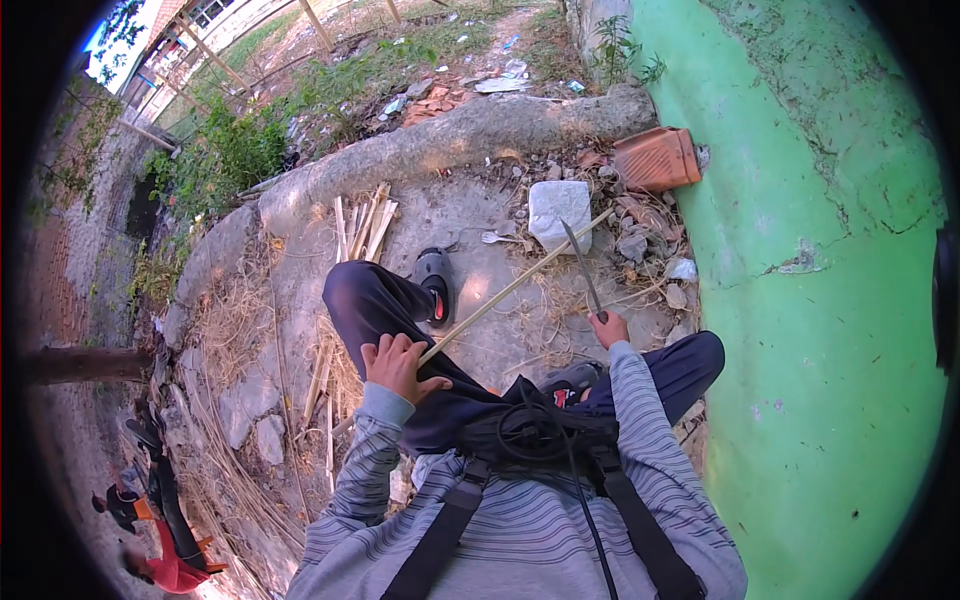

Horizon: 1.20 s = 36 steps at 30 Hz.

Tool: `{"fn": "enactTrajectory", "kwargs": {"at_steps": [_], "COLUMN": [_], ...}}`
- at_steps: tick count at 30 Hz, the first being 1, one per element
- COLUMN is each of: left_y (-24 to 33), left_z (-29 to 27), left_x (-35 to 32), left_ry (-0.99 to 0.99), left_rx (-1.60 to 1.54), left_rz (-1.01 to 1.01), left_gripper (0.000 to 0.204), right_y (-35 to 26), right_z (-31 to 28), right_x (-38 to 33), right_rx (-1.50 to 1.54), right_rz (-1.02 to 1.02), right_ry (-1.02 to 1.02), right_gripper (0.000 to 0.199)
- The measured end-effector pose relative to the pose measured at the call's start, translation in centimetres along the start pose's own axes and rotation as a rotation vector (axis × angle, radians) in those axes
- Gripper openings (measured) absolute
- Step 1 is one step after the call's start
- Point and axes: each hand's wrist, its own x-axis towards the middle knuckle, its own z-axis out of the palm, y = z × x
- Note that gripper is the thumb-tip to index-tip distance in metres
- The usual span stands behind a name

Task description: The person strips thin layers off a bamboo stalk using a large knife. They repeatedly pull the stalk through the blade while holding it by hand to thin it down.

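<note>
A long, pale bamboo strip (505,292) slants across my bent left leg, its far end reaching up to the white block. My left hand (395,368) rests over the strip by the left thigh, fingers bent over it and thumb out to the side. Part of the strip is hidden under that hand and forearm. My right hand (608,328) is wrapped round the handle of a knife (582,262). Its long, narrow blade points away from me and crosses the strip in this view, near the block; whether they touch, I cannot tell.
The white block (558,205) stands ahead on the concrete ground. Split bamboo pieces (367,228) lie ahead to the left, with shavings (235,310) farther left. A brown hollow brick (657,160) and rubble edge the green wall (820,300). Other people (165,520) are at lower left.
</note>
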Motion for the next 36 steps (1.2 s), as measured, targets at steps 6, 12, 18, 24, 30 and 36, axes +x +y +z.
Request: {"fn": "enactTrajectory", "kwargs": {"at_steps": [6,12,18,24,30,36], "left_y": [2.3,5.8,4.4,1.3,-0.3,-4.4], "left_z": [3.4,7.5,19.1,15.2,-4.1,-13.5], "left_x": [1.6,7.6,15.2,14.4,13.9,12.0], "left_ry": [0.029,-0.077,-0.813,-0.315,0.2,0.771], "left_rx": [0.053,-0.066,-0.576,-0.746,-1.386,-1.734], "left_rz": [-0.093,-0.066,-0.359,-0.323,-0.195,0.269], "left_gripper": [0.061,0.057,0.042,0.024,0.023,0.019], "right_y": [0.2,1.4,-1.7,-3.0,-4.3,-6.0], "right_z": [0.1,0.0,-1.0,-3.1,-5.2,-5.4], "right_x": [-0.4,-0.6,-1.5,-1.7,-2.1,-2.8], "right_rx": [-0.025,0.006,-0.002,0.156,0.425,0.353], "right_rz": [0.005,0.006,-0.006,-0.121,-0.21,-0.219], "right_ry": [0.009,0.058,0.077,0.249,0.438,0.357], "right_gripper": [0.051,0.051,0.051,0.045,0.042,0.042]}}
